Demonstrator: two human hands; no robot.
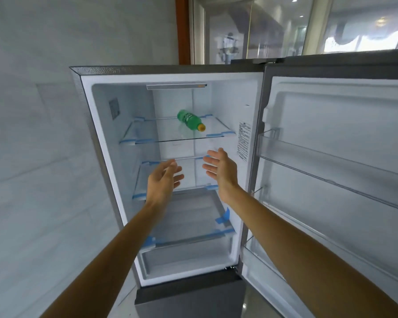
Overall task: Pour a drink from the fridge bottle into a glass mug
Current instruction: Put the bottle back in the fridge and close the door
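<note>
A green plastic bottle with a yellow cap (190, 120) lies on its side on the top glass shelf (170, 140) of the open white-lined fridge (223, 99), cap toward 4 o'clock. Below it, the left hand (162, 181) and right hand (221, 169) reach in, fingers spread, palms facing, both empty.

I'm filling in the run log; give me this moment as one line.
stage: reaching into open fridge | green bottle: lying on top shelf, untouched | left hand: open, empty | right hand: open, empty | mug: not in view
</note>
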